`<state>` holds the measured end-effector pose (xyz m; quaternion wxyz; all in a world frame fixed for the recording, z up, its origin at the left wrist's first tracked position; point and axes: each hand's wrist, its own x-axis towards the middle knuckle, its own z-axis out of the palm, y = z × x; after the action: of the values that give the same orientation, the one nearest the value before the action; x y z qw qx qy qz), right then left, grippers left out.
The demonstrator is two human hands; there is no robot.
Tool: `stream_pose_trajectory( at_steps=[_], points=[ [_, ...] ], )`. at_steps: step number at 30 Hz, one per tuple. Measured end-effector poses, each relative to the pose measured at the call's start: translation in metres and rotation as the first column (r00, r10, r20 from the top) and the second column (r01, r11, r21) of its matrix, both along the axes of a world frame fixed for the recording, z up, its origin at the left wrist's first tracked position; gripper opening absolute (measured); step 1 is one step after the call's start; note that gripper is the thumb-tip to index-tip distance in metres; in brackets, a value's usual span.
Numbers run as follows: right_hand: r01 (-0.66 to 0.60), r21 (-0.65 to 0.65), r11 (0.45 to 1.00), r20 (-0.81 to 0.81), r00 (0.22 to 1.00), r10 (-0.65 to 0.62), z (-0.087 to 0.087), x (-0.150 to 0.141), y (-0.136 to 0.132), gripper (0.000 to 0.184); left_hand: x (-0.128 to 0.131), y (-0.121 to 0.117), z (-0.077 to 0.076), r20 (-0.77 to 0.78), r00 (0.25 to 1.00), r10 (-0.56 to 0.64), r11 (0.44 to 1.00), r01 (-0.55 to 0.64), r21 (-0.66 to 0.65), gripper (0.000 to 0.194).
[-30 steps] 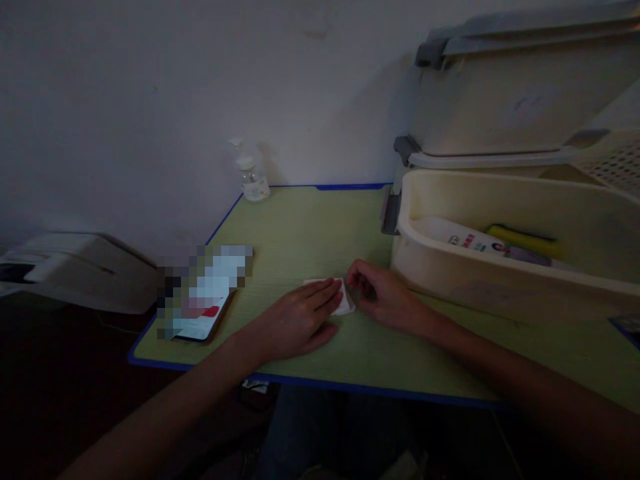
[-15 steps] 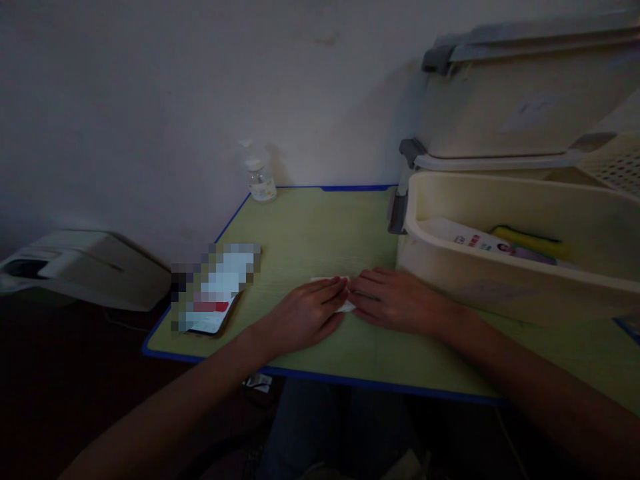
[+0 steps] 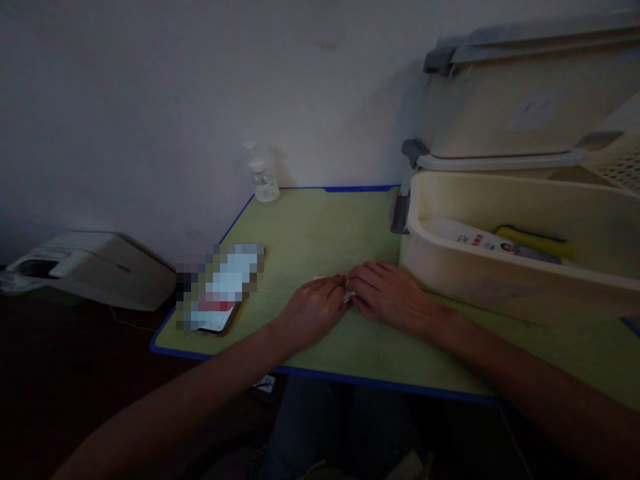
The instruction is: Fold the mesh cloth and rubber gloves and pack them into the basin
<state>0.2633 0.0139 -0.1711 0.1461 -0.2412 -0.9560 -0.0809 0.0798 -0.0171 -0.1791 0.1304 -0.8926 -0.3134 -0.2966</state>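
A small white piece that looks like paper or tissue [image 3: 349,295] shows between my fingertips, mostly covered by both hands. My left hand [image 3: 315,308] is closed with its fingers pinched on the left part of it, just above the green tabletop [image 3: 320,227]. From the other side my right hand [image 3: 385,293] pinches the same white piece, fingers curled. The two hands meet at the fingertips. What lies under the fingers is hidden.
A phone with a lit screen [image 3: 227,277] lies at the left. A clear pump bottle [image 3: 265,183] stands at the back corner. On the right, an open cream bin [image 3: 450,273] holds a white printed packet [image 3: 470,237] and a yellow item [image 3: 537,241]. Another bin [image 3: 500,113] stands behind.
My fingers have curled in more tightly around the white piece, and less of it shows. The thumbs have moved in toward the fingertips. The view has shifted slightly.
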Motion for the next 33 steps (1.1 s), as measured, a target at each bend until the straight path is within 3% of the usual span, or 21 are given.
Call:
stream_pose_trajectory(
  at_steps=[4,7,10,13,16,20,22,26,27,29,33],
  points=[
    [0.051,-0.042,0.998,-0.081,0.995,-0.055,0.004,-0.003,-0.002,0.012,0.000,0.000,-0.001,-0.018,0.999,0.051,0.997,-0.050,0.059,0.021],
    [0.055,-0.129,0.990,-0.219,0.972,-0.083,0.008,-0.004,-0.005,0.014,-0.002,0.000,0.001,0.060,0.996,0.066,0.997,-0.067,0.026,0.019],
    [-0.002,-0.255,0.967,-0.423,0.900,-0.109,0.009,-0.003,-0.007,0.014,-0.005,0.004,0.008,0.288,0.953,0.097,0.992,-0.069,-0.106,0.021],
    [-0.052,-0.395,0.917,-0.549,0.814,-0.190,0.006,-0.004,-0.007,0.019,-0.007,0.010,0.013,0.511,0.830,0.225,0.940,-0.047,-0.339,0.023],
    [-0.077,-0.577,0.813,-0.583,0.737,-0.344,0.002,-0.008,-0.006,0.025,-0.008,0.015,0.014,0.640,0.685,0.348,0.821,0.107,-0.561,0.024],
    [-0.178,-0.754,0.632,-0.543,0.710,-0.448,0.000,-0.013,-0.005,0.026,-0.006,0.019,0.009,0.702,0.583,0.410,0.646,0.358,-0.674,0.027],
    [-0.246,-0.808,0.535,-0.527,0.708,-0.471,0.000,-0.013,-0.002,0.023,-0.006,0.021,0.006,0.732,0.511,0.451,0.606,0.426,-0.671,0.030],
    [-0.433,-0.848,0.305,-0.529,0.661,-0.531,0.000,-0.013,0.002,0.024,-0.006,0.027,0.004,0.759,0.295,0.581,0.548,0.548,-0.633,0.034],
    [-0.449,-0.851,0.272,-0.521,0.665,-0.534,0.000,-0.013,0.002,0.022,-0.006,0.028,0.005,0.747,0.256,0.613,0.529,0.570,-0.629,0.035],
    [-0.426,-0.865,0.266,-0.500,0.684,-0.530,0.000,-0.013,0.001,0.023,-0.005,0.029,0.006,0.722,0.205,0.660,0.498,0.600,-0.626,0.035],
    [-0.352,-0.873,0.338,-0.484,0.715,-0.504,0.001,-0.016,-0.002,0.026,-0.003,0.028,0.007,0.712,0.186,0.677,0.475,0.629,-0.615,0.034]
  ],
)
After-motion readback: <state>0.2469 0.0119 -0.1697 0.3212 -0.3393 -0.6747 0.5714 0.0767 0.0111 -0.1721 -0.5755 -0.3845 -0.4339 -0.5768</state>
